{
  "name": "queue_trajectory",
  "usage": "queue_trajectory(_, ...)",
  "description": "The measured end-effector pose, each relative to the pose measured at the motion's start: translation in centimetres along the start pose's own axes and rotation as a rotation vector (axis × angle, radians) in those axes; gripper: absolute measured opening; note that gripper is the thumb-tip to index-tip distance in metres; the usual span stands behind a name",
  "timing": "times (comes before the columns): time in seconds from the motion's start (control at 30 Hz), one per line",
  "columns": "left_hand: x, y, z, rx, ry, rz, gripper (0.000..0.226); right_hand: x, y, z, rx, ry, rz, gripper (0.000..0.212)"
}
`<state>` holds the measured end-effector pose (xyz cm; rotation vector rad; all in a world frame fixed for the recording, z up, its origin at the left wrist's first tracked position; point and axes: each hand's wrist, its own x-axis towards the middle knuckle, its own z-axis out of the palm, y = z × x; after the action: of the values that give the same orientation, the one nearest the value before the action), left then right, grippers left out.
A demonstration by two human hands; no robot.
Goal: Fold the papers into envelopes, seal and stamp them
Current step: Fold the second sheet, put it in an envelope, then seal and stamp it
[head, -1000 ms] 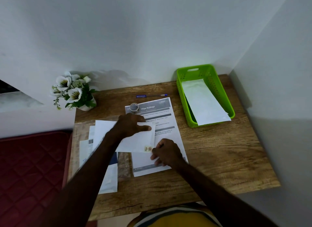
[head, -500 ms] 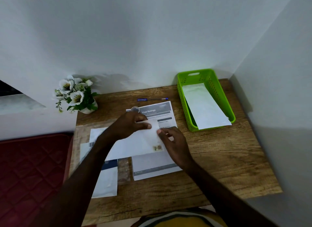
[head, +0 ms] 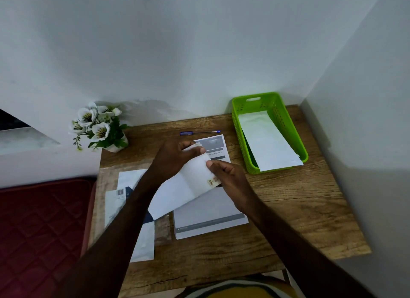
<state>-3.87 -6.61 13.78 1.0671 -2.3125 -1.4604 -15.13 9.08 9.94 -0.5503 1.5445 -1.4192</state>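
Observation:
A white envelope (head: 188,187) with a small stamp (head: 211,182) near its right end is lifted slightly above the table, tilted up to the right. My left hand (head: 173,158) grips its far top edge, thumb over the front. My right hand (head: 228,178) pinches its right end beside the stamp. Under it lies a printed sheet (head: 208,218) with grey bands. More white papers and envelopes (head: 133,209) lie at the left, partly hidden by my left arm.
A green basket (head: 277,111) at the back right holds a white envelope (head: 266,142). A blue pen (head: 199,132) lies near the wall. A pot of white flowers (head: 99,129) stands at the back left. A red cushion (head: 40,226) lies left of the table.
Both hands have raised the stamped envelope off the printed sheet and tilted it. My right hand moved from the envelope's lower edge up to its right end. The small round object is now hidden.

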Motion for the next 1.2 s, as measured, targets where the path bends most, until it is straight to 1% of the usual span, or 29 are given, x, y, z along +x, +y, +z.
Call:
queue_trajectory(0.1, 0.0, 0.5, -0.6, -0.008, 0.084, 0.002, 0.022, -0.2, 0.0, -0.6, 0.049, -0.047, 0.06, 0.028)
queue_trajectory(0.17, 0.2, 0.5, -0.9, -0.032, 0.123, 0.001, 0.025, -0.3, 0.2, -0.7, 0.064, -0.024, 0.069, 0.027)
queue_trajectory(0.3, 0.3, 0.6, -0.8, -0.082, 0.184, -0.062, 0.028, -0.2, 0.0, -0.3, 0.11, 0.035, 0.07, 0.03)
queue_trajectory(0.4, 0.4, 0.7, -0.8, -0.101, 0.204, -0.081, 0.026, 0.1, -0.3, 0.2, 0.197, 0.048, 0.11, 0.031)
queue_trajectory(0.53, 0.4, 1.0, -0.8, -0.119, 0.217, -0.092, 0.025, 0.4, -0.5, 0.6, 0.26, 0.078, 0.09, 0.032)
queue_trajectory(0.63, 0.4, 1.1, -0.3, -0.123, 0.232, -0.098, 0.033, 0.8, -0.9, 0.9, 0.264, 0.151, 0.098, 0.029)
queue_trajectory(0.7, 0.1, 1.2, 0.2, -0.189, 0.261, -0.125, 0.044, 1.0, -1.1, 1.0, 0.232, 0.182, 0.092, 0.027)
queue_trajectory(0.73, 0.0, 1.2, 0.5, -0.242, 0.284, -0.148, 0.046, 1.1, -1.2, 1.0, 0.206, 0.185, 0.076, 0.026)
queue_trajectory(0.77, -0.1, 1.2, 0.7, -0.3, 0.311, -0.176, 0.043, 1.2, -1.4, 0.9, 0.183, 0.181, 0.052, 0.026)
queue_trajectory(0.83, -0.4, 1.3, 1.2, -0.417, 0.379, -0.264, 0.029, 1.3, -1.8, 0.8, 0.147, 0.162, 0.017, 0.026)
queue_trajectory(0.9, -0.6, 1.3, 1.6, -0.522, 0.413, -0.343, 0.02, 1.4, -2.0, 0.6, 0.106, 0.157, 0.006, 0.023)
queue_trajectory(0.97, -0.9, 1.3, 2.0, -0.597, 0.434, -0.383, 0.017, 1.6, -2.0, 0.5, 0.071, 0.169, -0.012, 0.027)
queue_trajectory(1.1, -1.2, 0.9, 2.5, -0.651, 0.464, -0.41, 0.018, 2.1, -2.0, 0.3, -0.03, 0.18, -0.055, 0.043)
queue_trajectory(1.13, -1.4, 0.8, 2.6, -0.664, 0.477, -0.403, 0.018, 2.2, -2.0, 0.2, -0.028, 0.159, -0.039, 0.041)
queue_trajectory(1.2, -1.6, 0.5, 2.7, -0.684, 0.499, -0.384, 0.018, 2.4, -2.1, -0.2, 0.018, 0.096, 0.017, 0.028)
